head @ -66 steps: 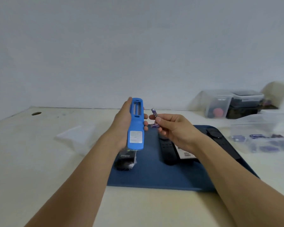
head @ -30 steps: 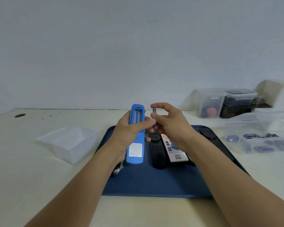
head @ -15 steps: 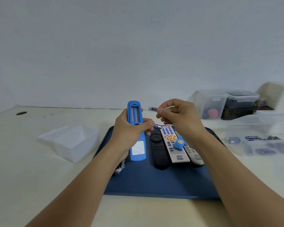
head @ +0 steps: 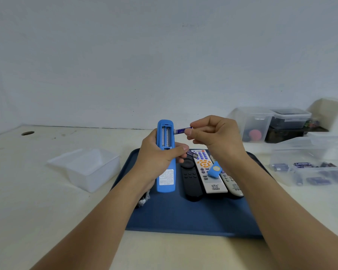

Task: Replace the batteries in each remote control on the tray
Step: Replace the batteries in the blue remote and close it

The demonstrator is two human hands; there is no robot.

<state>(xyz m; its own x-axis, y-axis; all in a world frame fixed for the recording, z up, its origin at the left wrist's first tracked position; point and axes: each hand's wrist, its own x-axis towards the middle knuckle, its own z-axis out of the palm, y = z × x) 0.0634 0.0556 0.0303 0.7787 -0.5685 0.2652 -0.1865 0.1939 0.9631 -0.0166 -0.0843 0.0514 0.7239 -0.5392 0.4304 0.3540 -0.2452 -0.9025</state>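
L hand point(head: 160, 160) wraps blue remote point(head: 165, 155) upright above tray point(head: 183, 217), bay open w/ spare cell point(head: 192, 154) at its fingers; R hand point(head: 215, 137) pinches battery point(head: 180, 130) mid-barrel beside bay — looks light, rigid, slick, so grip the sides, not ends.

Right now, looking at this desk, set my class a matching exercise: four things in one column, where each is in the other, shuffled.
Things:
1. blue remote
2. battery
3. black remote
4. white tub

Places:
A. lying on the blue tray
B. on the table, left of the tray
C. gripped in the left hand
D. pinched in the right hand

Pairs: 1-C, 2-D, 3-A, 4-B
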